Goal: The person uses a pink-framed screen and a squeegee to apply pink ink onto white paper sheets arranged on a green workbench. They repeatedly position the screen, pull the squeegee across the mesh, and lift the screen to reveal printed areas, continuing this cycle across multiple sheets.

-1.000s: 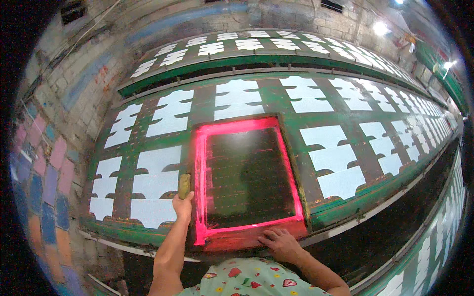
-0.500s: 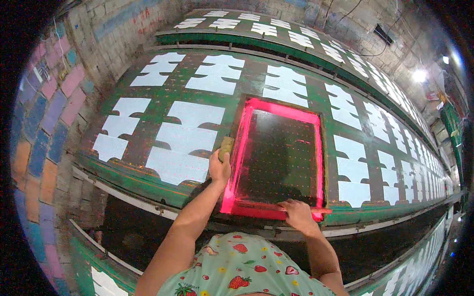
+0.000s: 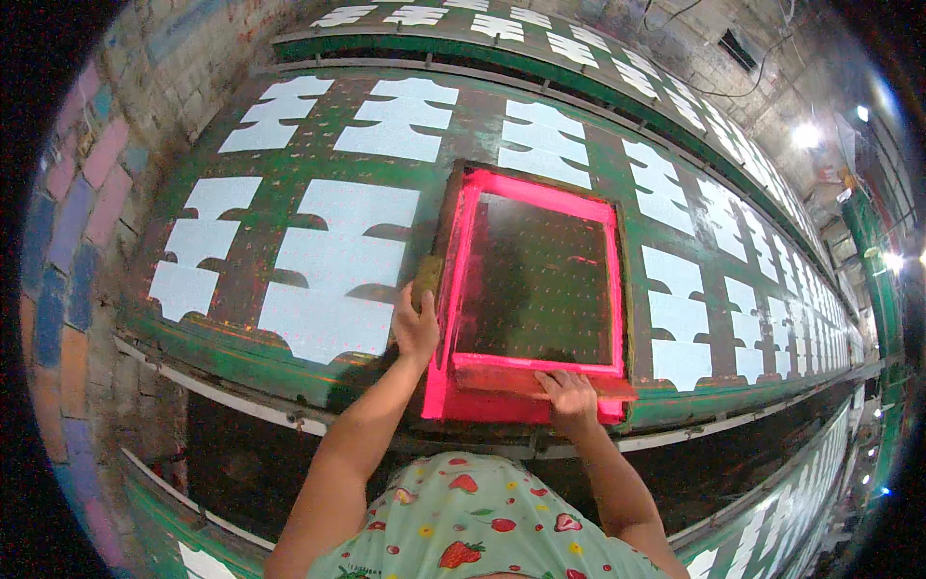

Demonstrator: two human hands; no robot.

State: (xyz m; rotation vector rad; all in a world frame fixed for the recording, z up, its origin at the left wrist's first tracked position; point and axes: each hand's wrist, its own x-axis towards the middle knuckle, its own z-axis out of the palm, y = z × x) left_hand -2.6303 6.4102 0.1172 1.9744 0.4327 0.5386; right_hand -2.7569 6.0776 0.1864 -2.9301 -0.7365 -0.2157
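A printing screen (image 3: 619, 289) with a dark mesh and bright pink ink around its inner edges lies over the green table. My left hand (image 3: 417, 326) is closed around a worn yellowish grip (image 3: 430, 277) on the screen's left side. At the near end of the screen, my right hand (image 3: 571, 398) grips a long reddish squeegee (image 3: 502, 380) stretched across the frame. Pink ink shows on both sides of the squeegee. To the left, white cut fabric pieces (image 3: 338, 256) with faint pink specks lie flat.
More white fabric pieces (image 3: 675, 314) run in rows along the long green table (image 3: 280, 174). Behind it stands a second table (image 3: 367, 45) with similar pieces. A pale rail (image 3: 675, 440) follows the near edge. A painted brick wall (image 3: 72, 203) rises at left.
The squeegee and my right hand have shifted slightly away from the screen's near edge, and a pink line shows beyond the squeegee. My left hand keeps its hold. The view has shifted.
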